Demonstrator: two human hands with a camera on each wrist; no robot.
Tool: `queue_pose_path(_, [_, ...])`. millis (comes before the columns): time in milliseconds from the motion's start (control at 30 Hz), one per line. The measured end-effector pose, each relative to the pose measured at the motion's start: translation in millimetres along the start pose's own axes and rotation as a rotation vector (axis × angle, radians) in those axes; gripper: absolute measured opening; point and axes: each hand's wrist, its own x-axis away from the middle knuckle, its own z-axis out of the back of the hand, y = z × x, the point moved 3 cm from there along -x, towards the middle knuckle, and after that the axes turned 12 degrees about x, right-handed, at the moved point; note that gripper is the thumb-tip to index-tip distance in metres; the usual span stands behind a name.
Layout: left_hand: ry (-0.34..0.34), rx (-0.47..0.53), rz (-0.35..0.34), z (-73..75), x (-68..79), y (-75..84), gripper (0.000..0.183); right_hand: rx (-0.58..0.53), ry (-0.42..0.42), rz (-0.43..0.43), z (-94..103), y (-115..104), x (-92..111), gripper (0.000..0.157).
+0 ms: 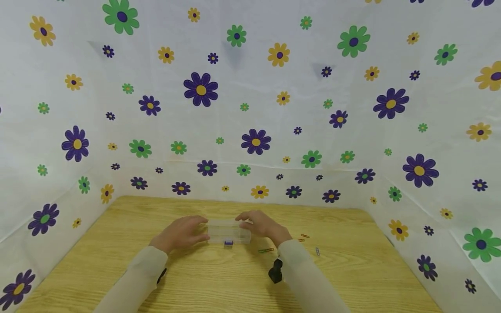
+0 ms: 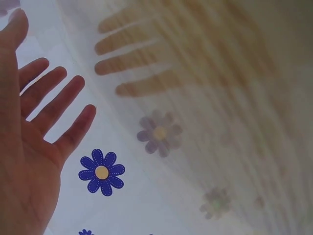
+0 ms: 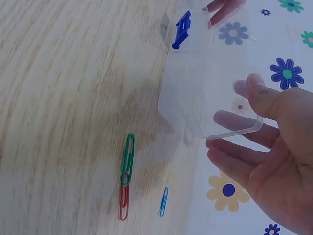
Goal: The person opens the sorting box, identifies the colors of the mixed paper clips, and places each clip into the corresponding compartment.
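A clear plastic box [image 1: 228, 232] with a blue latch [image 1: 228, 243] at its front sits on the wooden table. My left hand [image 1: 180, 232] is at the box's left end, with its thumb and fingers apart; the left wrist view shows its fingers spread and nearly straight. At the opposite end is my right hand [image 1: 259, 224], thumb and fingertips overlapping the box's edge. The right wrist view shows the same hand [image 3: 266, 132] loosely bent, with thumb and index seen through the plastic and a gap between them. I cannot tell how firmly it touches.
Near the box's right front lie a green paper clip [image 3: 128, 159] and a red paper clip [image 3: 124, 201], end to end, with a blue paper clip [image 3: 164, 201] beside them. Two orange-red paper clips lie farther right. White flowered cloth [image 1: 254, 108] walls in the table.
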Motion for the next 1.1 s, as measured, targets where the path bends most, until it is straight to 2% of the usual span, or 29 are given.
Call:
queue_pose_path(200, [0.015,-0.003,-0.044,0.7,-0.7,0.8,0.056,0.028,0.062,-0.012,2.4,2.3,-3.7,0.033])
queue_pose_path(367, [-0.009,0.016,-0.069,0.3,-1.2,2.6,0.059,0.02,0.09,-0.021,4.7,2.1,-6.4,0.032])
queue_pose_path(600, [-0.054,0.032,-0.04,0.7,-1.6,5.2,0.064,0.035,0.119,-0.006,6.2,0.8,-10.3,0.036])
queue_pose_path(733, [-0.059,0.03,-0.029,0.4,-1.4,5.4,0.064,0.1,0.237,0.011,7.7,-0.8,-14.4,0.032])
queue_pose_path(867, [-0.056,0.045,-0.024,-0.7,-1.4,4.8,0.063,0.159,0.376,-0.027,6.7,-1.8,-18.0,0.026])
queue_pose_path(1100, [-0.044,0.043,-0.03,-4.7,-2.4,1.8,0.062,0.254,0.521,-0.086,2.1,-7.0,-18.2,0.019])
